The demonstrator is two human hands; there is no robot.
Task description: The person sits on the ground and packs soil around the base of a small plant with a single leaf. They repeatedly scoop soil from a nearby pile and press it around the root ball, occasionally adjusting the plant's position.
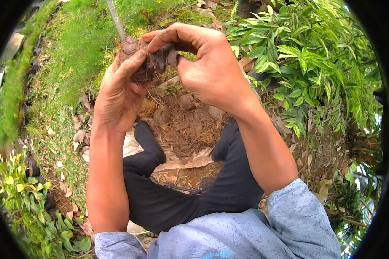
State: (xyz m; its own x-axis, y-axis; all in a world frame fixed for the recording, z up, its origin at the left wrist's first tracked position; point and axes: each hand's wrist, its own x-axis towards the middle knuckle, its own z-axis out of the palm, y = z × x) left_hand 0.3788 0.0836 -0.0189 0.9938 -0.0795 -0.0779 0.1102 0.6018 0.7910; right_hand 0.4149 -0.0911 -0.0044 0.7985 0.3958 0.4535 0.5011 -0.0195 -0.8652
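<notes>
My left hand [121, 90] is closed around a dark brown clump of fibrous root matter [146, 69], its thumb pressing on the near side. At the clump's right edge my right hand [204, 61] pinches a dark, flap-like piece between thumb and fingers. Part of the clump is hidden behind the fingers. Below both hands, a heap of loose brown fibres [188, 129] lies on a pale sheet [181, 162] between my feet. A few rounded brown lumps [186, 101] sit in the heap.
Leafy green plants [298, 61] crowd the upper right, and feathery low plants [77, 51] grow at the upper left. A thin grey pole [115, 19] rises beyond the clump. Dry leaves [80, 137] litter the ground at the left. My dark-trousered legs frame the sheet.
</notes>
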